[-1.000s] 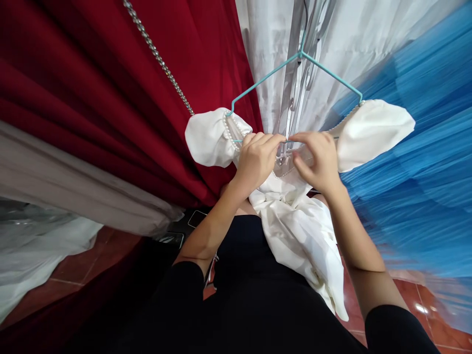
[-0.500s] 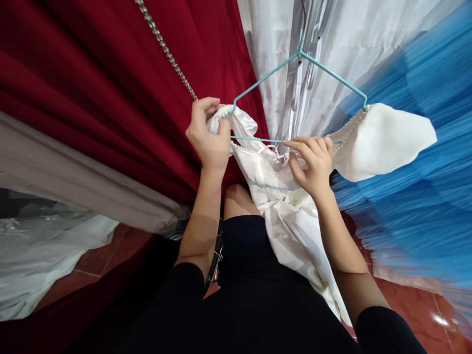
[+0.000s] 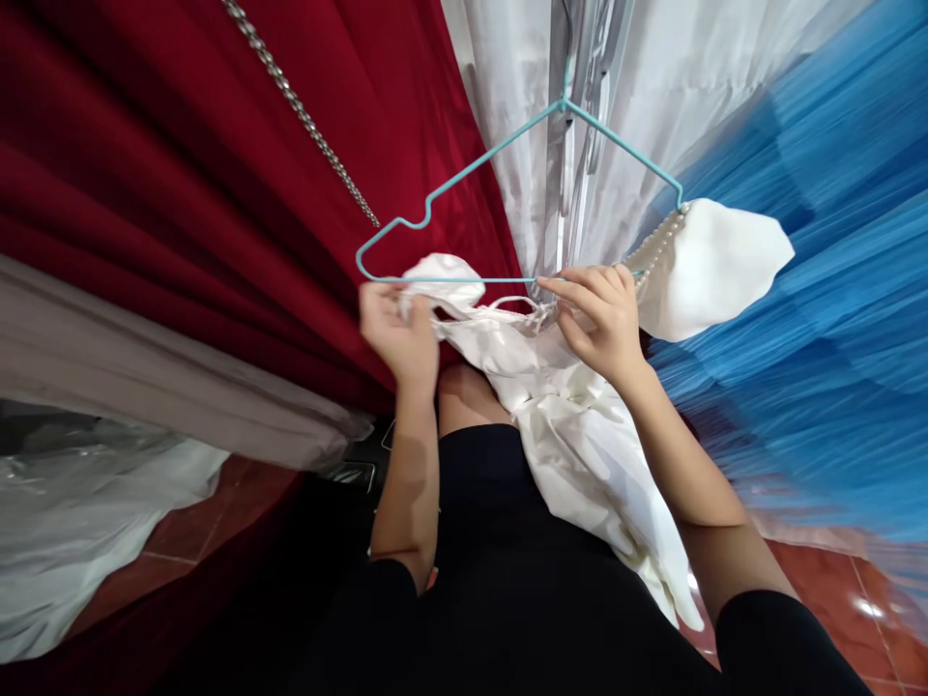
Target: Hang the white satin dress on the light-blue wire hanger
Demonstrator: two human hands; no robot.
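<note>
A teal wire hanger (image 3: 491, 155) hangs with its left shoulder bare. The white dress (image 3: 591, 435) has its right, pearl-edged sleeve (image 3: 725, 266) still on the hanger's right end. Just below the hanger's left corner, my left hand (image 3: 402, 333) pinches the dress's left shoulder, slightly blurred by motion. My right hand (image 3: 600, 314) has its thumb and forefinger at the bottom bar, beside the neckline; its fingers are bent round the bar. Thin white ties lie at the neckline between both hands. The skirt drapes down beside my right forearm.
Red fabric (image 3: 326, 87) with a silver beaded chain (image 3: 308, 121) fills the left. White cloth and a metal post (image 3: 572, 184) stand behind the hanger. Blue tulle (image 3: 819, 387) spreads at the right. Pale garments hang at lower left, above red floor tiles (image 3: 195, 503).
My left hand has moved down, drawing the left shoulder of the dress off the hanger's end. My right hand stays at the bar. The view has shifted slightly.
</note>
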